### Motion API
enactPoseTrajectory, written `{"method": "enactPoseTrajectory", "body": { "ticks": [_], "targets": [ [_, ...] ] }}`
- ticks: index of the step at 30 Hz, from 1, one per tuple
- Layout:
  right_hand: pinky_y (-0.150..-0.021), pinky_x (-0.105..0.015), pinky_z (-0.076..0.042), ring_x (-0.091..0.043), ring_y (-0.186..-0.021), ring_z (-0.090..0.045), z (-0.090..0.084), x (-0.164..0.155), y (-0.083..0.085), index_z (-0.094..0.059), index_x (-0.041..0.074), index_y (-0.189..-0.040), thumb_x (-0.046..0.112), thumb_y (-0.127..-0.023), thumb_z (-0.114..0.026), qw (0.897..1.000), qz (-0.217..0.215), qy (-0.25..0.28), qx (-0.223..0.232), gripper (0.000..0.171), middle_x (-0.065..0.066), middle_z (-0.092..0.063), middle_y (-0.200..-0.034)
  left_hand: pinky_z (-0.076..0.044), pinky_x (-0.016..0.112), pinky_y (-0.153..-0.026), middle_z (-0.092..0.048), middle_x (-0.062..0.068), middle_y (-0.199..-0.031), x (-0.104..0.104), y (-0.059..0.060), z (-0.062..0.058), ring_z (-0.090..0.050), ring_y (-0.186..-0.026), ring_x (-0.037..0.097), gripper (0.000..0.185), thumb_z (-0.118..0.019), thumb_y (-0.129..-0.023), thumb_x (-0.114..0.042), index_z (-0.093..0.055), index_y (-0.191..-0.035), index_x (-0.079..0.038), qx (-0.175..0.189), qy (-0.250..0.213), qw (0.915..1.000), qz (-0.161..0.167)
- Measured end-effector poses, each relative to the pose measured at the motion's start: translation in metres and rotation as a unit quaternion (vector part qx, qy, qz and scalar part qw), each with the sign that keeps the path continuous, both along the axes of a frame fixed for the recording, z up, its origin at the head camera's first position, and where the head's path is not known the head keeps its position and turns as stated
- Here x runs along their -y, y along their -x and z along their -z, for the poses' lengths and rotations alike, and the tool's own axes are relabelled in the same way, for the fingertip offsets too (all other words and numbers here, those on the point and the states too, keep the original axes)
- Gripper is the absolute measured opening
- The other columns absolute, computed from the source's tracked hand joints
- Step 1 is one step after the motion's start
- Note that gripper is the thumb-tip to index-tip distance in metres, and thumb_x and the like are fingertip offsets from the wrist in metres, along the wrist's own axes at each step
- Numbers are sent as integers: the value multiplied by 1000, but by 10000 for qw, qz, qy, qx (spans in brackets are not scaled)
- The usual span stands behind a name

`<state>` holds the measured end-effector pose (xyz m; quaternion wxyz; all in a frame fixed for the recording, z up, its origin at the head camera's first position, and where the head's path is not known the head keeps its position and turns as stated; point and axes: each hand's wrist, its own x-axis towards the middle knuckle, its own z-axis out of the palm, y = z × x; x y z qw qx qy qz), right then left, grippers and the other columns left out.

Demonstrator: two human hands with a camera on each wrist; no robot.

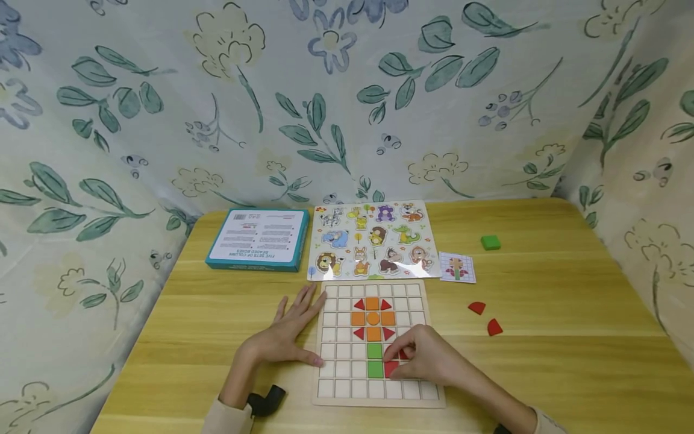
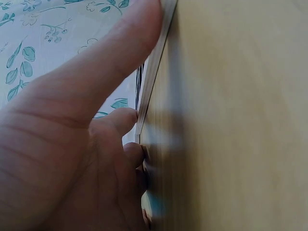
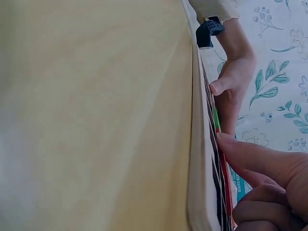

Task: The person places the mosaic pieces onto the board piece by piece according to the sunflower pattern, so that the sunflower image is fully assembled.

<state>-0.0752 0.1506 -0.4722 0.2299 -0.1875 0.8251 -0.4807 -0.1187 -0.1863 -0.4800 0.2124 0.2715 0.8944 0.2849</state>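
In the head view, a wooden grid board bears orange squares and an orange circle, with small red triangles at the corners. Two green squares lie below them. My right hand pinches a red quarter-circle piece with thumb and index finger, in the cell beside the lower green square. Another red piece is partly hidden behind this hand. My left hand spreads along the board's left side, thumb and fingertips touching its edge; the left wrist view shows the thumb against that edge.
Right of the board lie two loose red quarter-circles and a green square block. A pattern card sits near the animal puzzle board behind the grid. A teal box stands at the back left, before a floral curtain.
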Motion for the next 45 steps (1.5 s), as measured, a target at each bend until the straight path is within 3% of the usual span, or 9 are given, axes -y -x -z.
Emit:
{"method": "enactPoseTrajectory", "body": {
  "ticks": [6,13,18,23,27,31,39,45],
  "targets": [
    [-49,-14,-28,1,-55,-39,2,-1,1,-83,14,-88,11,-74,-92,9997,-3,189,152,17,6,-50,-61,16,68,-124,15,12,-174,0,0,0,17,-161,36,127,-86,-78,-55,-5,-168,-18,15,6,10000,4],
    [-50,-15,-27,-1,-54,-34,-3,-8,3,-84,17,-92,17,-78,-90,9998,-13,16,202,16,8,-44,-60,16,68,-124,16,12,-174,0,0,-1,17,-161,36,127,-85,-78,-56,-5,-168,-18,15,28,10000,16],
    [-52,-18,-25,-5,-53,-28,-17,-32,13,-83,13,-100,19,-84,-87,9996,121,-73,228,18,6,-31,-56,16,68,-124,16,11,-174,0,1,0,17,-161,36,126,-86,-78,-55,-5,-168,-18,-25,40,10000,20],
    [-55,-21,-28,-5,-58,-30,-25,-61,22,-82,13,-105,23,-85,-86,9989,285,-337,147,23,6,-27,-60,16,68,-124,16,12,-175,-1,0,-3,17,-161,36,127,-86,-77,-54,-6,-168,-17,-10,4,10000,10],
    [-55,-22,-29,-5,-61,-32,-26,-80,27,-81,12,-107,23,-85,-85,9990,215,-372,89,25,5,-27,-62,16,67,-124,16,12,-175,-1,0,-3,17,-161,36,127,-86,-78,-54,-5,-168,-18,2,27,10000,3],
    [-52,-21,-28,-4,-57,-31,-24,-92,28,-81,12,-101,23,-83,-87,9986,-42,-420,330,22,5,-32,-61,16,67,-124,16,11,-174,-1,0,-2,17,-161,36,126,-86,-78,-54,-5,-168,-18,6,47,10000,-4],
    [-50,-21,-24,-5,-55,-35,-10,-99,28,-79,9,-91,17,-77,-91,9947,-378,-418,866,20,5,-44,-60,16,67,-124,16,11,-174,-1,1,0,18,-161,36,127,-86,-78,-54,-5,-168,-18,24,48,10000,-5],
    [-50,-19,-26,-4,-55,-36,-6,-102,32,-80,7,-93,16,-79,-89,9945,-447,-222,923,19,6,-46,-60,16,68,-123,16,13,-174,0,-1,0,18,-161,37,128,-87,-77,-53,-5,-168,-17,-10,-91,9999,44]
  ]
}}
